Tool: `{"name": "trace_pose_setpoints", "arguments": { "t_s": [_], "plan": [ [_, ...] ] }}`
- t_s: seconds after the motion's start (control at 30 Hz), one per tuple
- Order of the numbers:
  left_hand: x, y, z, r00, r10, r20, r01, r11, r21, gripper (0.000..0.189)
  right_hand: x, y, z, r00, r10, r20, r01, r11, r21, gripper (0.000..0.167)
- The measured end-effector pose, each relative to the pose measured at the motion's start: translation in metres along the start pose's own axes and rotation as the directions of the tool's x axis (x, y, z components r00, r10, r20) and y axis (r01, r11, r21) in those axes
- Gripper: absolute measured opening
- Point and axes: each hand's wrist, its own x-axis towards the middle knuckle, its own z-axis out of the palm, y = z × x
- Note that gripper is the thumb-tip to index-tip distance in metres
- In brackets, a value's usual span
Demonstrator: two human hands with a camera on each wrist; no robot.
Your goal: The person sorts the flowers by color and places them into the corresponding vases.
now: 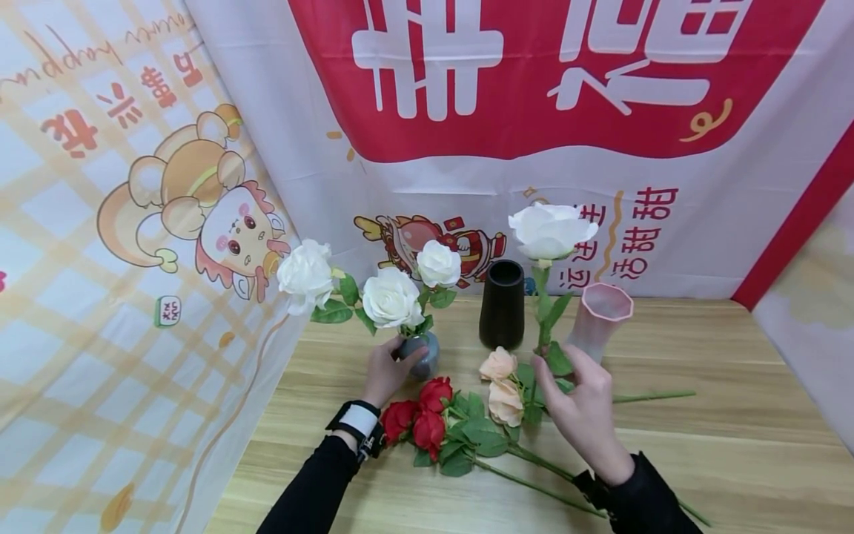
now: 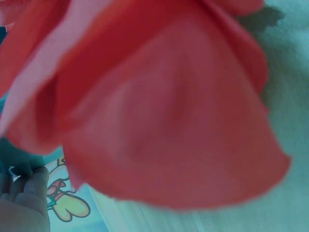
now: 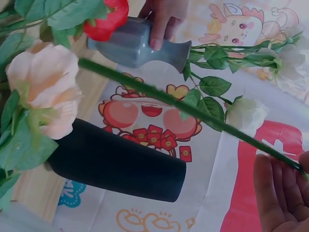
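My left hand point(image 1: 388, 373) grips a small blue-grey vase point(image 1: 425, 361), thumb and fingers about its neck. White roses point(image 1: 392, 298) with green leaves stand in that vase and lean left. Between the thumb and fingers of my right hand point(image 1: 582, 406) is the stem of another white rose point(image 1: 552, 231), held upright with its bloom high. In the right wrist view, the bare lower stem point(image 3: 159, 96) stretches from the right fingers point(image 3: 270, 188) across toward the vase's side. A red petal point(image 2: 174, 111) fills most of the left wrist view and hides the vase there.
Red roses point(image 1: 430, 430) lie on the wooden table point(image 1: 747, 400) between my arms. Beside them are peach roses point(image 1: 505, 402). Behind stand a black vase point(image 1: 502, 311) and a pink-rimmed vase point(image 1: 606, 302). Printed cloth point(image 1: 467, 178) hangs at the back and left.
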Motion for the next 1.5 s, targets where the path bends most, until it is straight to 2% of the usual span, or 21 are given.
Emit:
{"name": "trace_pose_setpoints", "arguments": {
  "t_s": [0.1, 0.17, 0.33, 0.5, 0.6, 0.73, 0.87, 1.1, 1.17, 1.3, 1.4, 1.5],
  "plan": [
    [0.000, -0.001, 0.000, 1.000, 0.001, -0.001, -0.001, 1.000, 0.001, 0.030, 0.008, -0.014, 0.000, 0.999, 0.044, 0.018, -0.045, 0.997, 0.060, 0.020],
    [0.000, -0.001, 0.000, 1.000, 0.000, -0.001, 0.000, 1.000, -0.002, 0.029, 0.010, -0.019, 0.001, 0.994, 0.099, 0.048, -0.103, 0.989, 0.102, 0.019],
    [0.000, -0.004, 0.001, 1.000, 0.016, -0.001, -0.016, 1.000, 0.005, 0.027, 0.012, -0.011, 0.008, 0.973, 0.206, 0.100, -0.222, 0.956, 0.189, 0.018],
    [0.001, -0.004, 0.001, 1.000, 0.023, 0.001, -0.023, 1.000, 0.018, 0.027, 0.020, 0.005, 0.021, 0.976, 0.188, 0.108, -0.211, 0.938, 0.274, 0.014],
    [0.001, -0.001, 0.000, 1.000, -0.007, 0.008, 0.007, 1.000, 0.014, 0.027, 0.036, -0.007, 0.022, 0.978, 0.173, 0.121, -0.201, 0.938, 0.283, 0.011],
    [-0.001, 0.001, 0.000, 0.999, -0.036, 0.014, 0.036, 0.999, 0.010, 0.028, 0.054, -0.025, 0.023, 0.970, 0.207, 0.126, -0.237, 0.922, 0.305, 0.011],
    [0.000, 0.000, 0.001, 1.000, -0.028, 0.010, 0.028, 0.999, 0.027, 0.029, 0.060, -0.024, 0.029, 0.965, 0.231, 0.123, -0.260, 0.900, 0.351, 0.014],
    [0.002, -0.001, 0.000, 1.000, 0.009, -0.003, -0.009, 1.000, 0.022, 0.028, 0.060, -0.014, 0.043, 0.950, 0.278, 0.145, -0.312, 0.794, 0.522, 0.020],
    [0.001, -0.002, 0.000, 1.000, 0.016, -0.006, -0.016, 1.000, 0.019, 0.029, 0.061, -0.013, 0.047, 0.947, 0.288, 0.145, -0.319, 0.774, 0.548, 0.019],
    [0.001, -0.004, 0.000, 1.000, 0.023, -0.006, -0.023, 1.000, 0.011, 0.030, 0.061, -0.015, 0.055, 0.947, 0.288, 0.143, -0.318, 0.773, 0.550, 0.019],
    [0.001, -0.006, 0.001, 1.000, 0.021, -0.007, -0.021, 1.000, 0.001, 0.029, 0.062, -0.018, 0.060, 0.948, 0.288, 0.137, -0.316, 0.787, 0.529, 0.019],
    [0.001, -0.005, 0.001, 1.000, 0.015, -0.007, -0.015, 1.000, 0.001, 0.030, 0.061, -0.019, 0.066, 0.946, 0.295, 0.136, -0.322, 0.787, 0.526, 0.018]
  ]
}}
